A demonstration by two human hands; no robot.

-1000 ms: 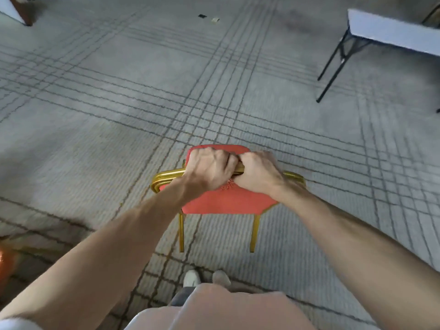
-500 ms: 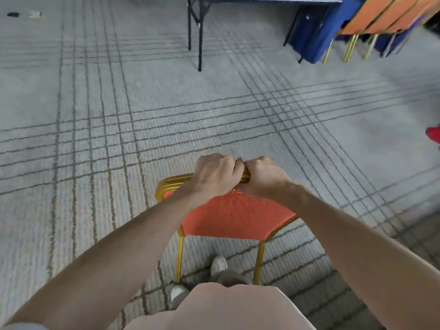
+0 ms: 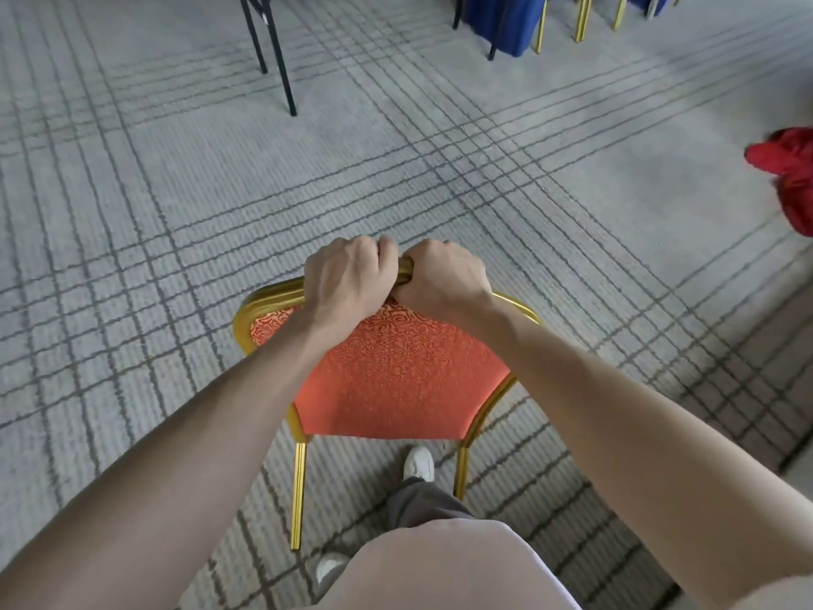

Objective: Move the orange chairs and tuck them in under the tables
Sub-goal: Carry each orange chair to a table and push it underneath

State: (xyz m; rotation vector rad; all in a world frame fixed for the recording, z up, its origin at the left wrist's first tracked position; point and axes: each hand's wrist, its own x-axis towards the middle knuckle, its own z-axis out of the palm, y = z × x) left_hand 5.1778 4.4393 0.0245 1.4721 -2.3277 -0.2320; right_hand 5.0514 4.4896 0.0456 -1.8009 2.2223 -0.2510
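Note:
An orange chair (image 3: 396, 380) with a gold metal frame stands right in front of me, seen from behind its backrest. My left hand (image 3: 345, 275) and my right hand (image 3: 444, 275) grip the top gold rail side by side, fingers curled over it. The seat is hidden behind the backrest. Black legs of a folding table (image 3: 275, 55) stand ahead at upper left. A blue-skirted table (image 3: 497, 15) is at the top, with gold chair legs (image 3: 583, 15) beside it.
Grey carpet with dark grid lines covers the floor between me and the tables. A red cloth heap (image 3: 787, 173) lies at the right edge. My white shoe (image 3: 418, 464) steps beneath the chair.
The view has swung right and moved forward with the chair. The table legs and blue skirt now sit nearer the top edge, and the red cloth shows more at the right. Both hands keep their grip.

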